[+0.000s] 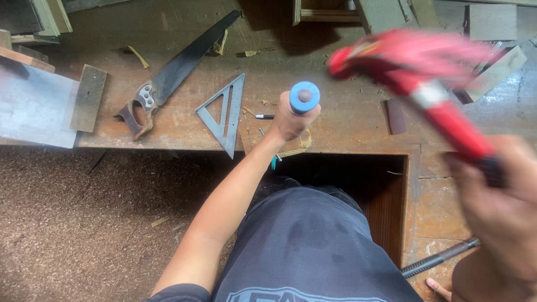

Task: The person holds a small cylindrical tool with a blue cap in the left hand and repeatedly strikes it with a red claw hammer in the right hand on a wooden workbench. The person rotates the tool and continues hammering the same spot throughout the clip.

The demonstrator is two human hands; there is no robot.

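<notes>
Both hands grip: my left hand point(291, 120) fisted round the blue-capped chisel point(304, 97), right hand point(503, 196) clasping the red hammer point(425, 72) at two o'clock; I'd strike squarely, chisel upright.

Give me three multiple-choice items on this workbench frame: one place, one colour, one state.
1. Where does the grey metal triangular square lie?
A. Between the black-bladed handsaw with the wooden handle and the left hand
B. On the sawdust-covered floor
C. Under the right hand

2. What colour is the round butt of the chisel handle in the left hand?
A. Yellow
B. Blue
C. Green

3. What state is the red-handled hammer in?
A. Lying flat on the wooden bench
B. Hanging on a wall
C. Raised in the right hand, motion-blurred

Answers:
1 A, the square rests on the bench with the saw to one side and the left hand to the other.
2 B, the end cap above the fist is blue.
3 C, the right hand grips the handle and the head is smeared above the bench.
</notes>
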